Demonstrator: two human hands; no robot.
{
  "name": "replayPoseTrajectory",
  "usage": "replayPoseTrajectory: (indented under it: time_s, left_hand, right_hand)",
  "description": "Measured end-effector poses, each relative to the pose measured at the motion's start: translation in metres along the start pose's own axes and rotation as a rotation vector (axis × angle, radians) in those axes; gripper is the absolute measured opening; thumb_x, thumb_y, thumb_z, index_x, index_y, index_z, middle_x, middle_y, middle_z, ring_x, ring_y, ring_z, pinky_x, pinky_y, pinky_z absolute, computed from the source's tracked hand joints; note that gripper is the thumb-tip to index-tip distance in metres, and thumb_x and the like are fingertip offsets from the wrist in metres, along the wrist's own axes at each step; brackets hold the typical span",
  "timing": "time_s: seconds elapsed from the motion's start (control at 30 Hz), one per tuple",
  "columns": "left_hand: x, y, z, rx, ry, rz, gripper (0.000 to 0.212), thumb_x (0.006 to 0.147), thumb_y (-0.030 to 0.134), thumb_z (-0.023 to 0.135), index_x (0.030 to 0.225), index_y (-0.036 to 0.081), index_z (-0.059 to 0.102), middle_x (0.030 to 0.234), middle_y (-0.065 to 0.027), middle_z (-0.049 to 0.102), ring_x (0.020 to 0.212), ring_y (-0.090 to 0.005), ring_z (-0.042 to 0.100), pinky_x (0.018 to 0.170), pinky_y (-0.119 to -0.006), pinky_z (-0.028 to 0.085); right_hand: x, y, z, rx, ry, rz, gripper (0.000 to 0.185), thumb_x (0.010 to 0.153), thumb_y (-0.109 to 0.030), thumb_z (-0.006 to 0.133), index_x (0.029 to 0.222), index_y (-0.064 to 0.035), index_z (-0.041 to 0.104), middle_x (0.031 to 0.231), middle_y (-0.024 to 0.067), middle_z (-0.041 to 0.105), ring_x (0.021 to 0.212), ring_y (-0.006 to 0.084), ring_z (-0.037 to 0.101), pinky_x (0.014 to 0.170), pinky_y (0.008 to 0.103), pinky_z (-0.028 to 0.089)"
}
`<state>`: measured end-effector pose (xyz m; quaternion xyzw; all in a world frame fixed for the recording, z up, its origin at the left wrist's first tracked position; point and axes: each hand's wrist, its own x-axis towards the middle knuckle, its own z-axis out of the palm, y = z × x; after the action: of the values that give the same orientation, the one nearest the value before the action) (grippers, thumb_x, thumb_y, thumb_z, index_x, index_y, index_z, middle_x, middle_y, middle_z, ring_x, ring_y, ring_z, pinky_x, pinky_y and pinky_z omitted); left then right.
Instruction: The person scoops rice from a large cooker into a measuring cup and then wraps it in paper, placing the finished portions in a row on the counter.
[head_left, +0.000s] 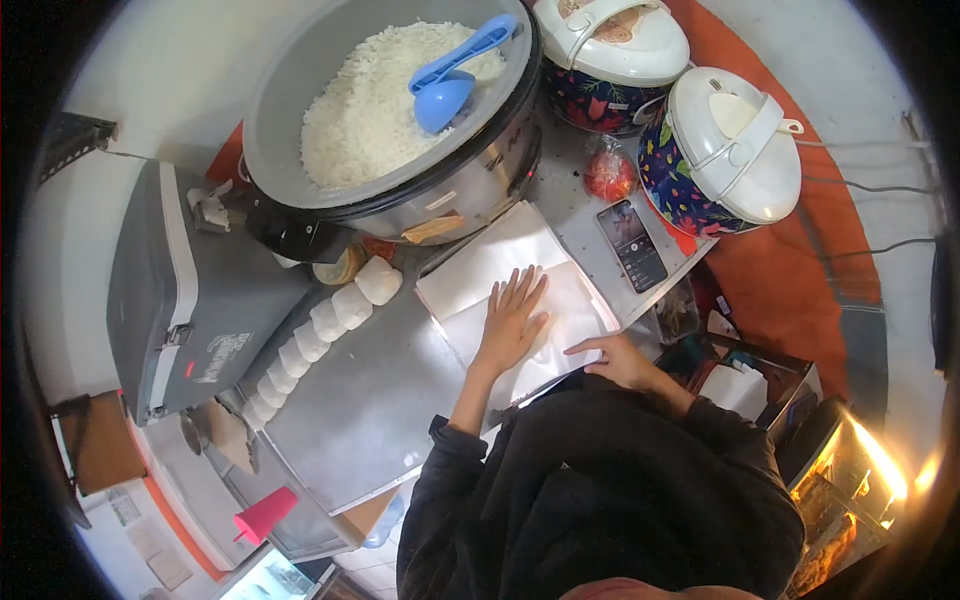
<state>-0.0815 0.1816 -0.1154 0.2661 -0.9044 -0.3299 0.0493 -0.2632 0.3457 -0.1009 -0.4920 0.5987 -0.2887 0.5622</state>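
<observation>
A stack of white paper sheets (487, 289) lies on a grey metal table in front of me, its top sheet lightly creased. My left hand (511, 324) rests flat on this paper with the fingers spread. At the stack's near right edge is my right hand (621, 363), its index finger stretched over the paper and the other fingers curled. Whether it pinches a sheet is unclear. Beyond the stack stands a large open rice cooker (450, 214) full of cooked white rice (367, 97). A blue plastic rice scoop (442, 101) lies on the rice, its handle against the inner wall.
A row of several white rounded bundles (330, 319) runs along the table's left side beside a grey cooler box (225, 300). To the right are a phone (632, 246) with a lit screen, a red item in clear plastic (609, 174) and two lidded flowered containers (720, 150) (607, 82).
</observation>
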Motion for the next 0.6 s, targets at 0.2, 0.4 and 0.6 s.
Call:
replayPoseTrajectory:
  time_s: [0.2,0.4,0.6]
  left_hand:
    - [-0.014,-0.003,0.013,-0.117,0.144,0.161,0.057,0.091,0.032,0.046,0.142,0.009,0.036,0.150,-0.0072,0.031,0.142,-0.0300,0.018,0.114,-0.050,0.009]
    - [-0.018,0.001,0.007,-0.054,0.058,0.039,0.051,0.094,0.031,0.045,0.135,0.002,0.043,0.137,-0.0200,0.044,0.133,-0.0326,0.034,0.112,-0.045,0.018]
    - [-0.019,-0.012,-0.048,-0.463,-0.237,-0.311,0.052,0.091,0.043,0.054,0.123,0.002,0.053,0.127,-0.0222,0.050,0.119,-0.0316,0.048,0.100,-0.041,0.036]
  right_hand:
    - [0.014,-0.026,0.016,-0.231,0.374,-0.073,0.038,0.069,0.007,0.065,0.101,-0.0115,0.069,0.097,0.0119,0.062,0.088,0.0256,0.059,0.079,0.0343,0.046]
    - [0.085,-0.056,-0.008,-0.779,0.496,-0.438,0.021,0.074,-0.012,0.066,0.095,-0.0113,0.064,0.092,0.0137,0.061,0.099,0.0295,0.054,0.092,0.0403,0.036]
    - [0.126,-0.048,-0.030,-0.578,0.137,-0.023,0.022,0.085,-0.017,0.060,0.102,-0.0049,0.056,0.091,0.0233,0.063,0.092,0.0419,0.059,0.080,0.0496,0.046]
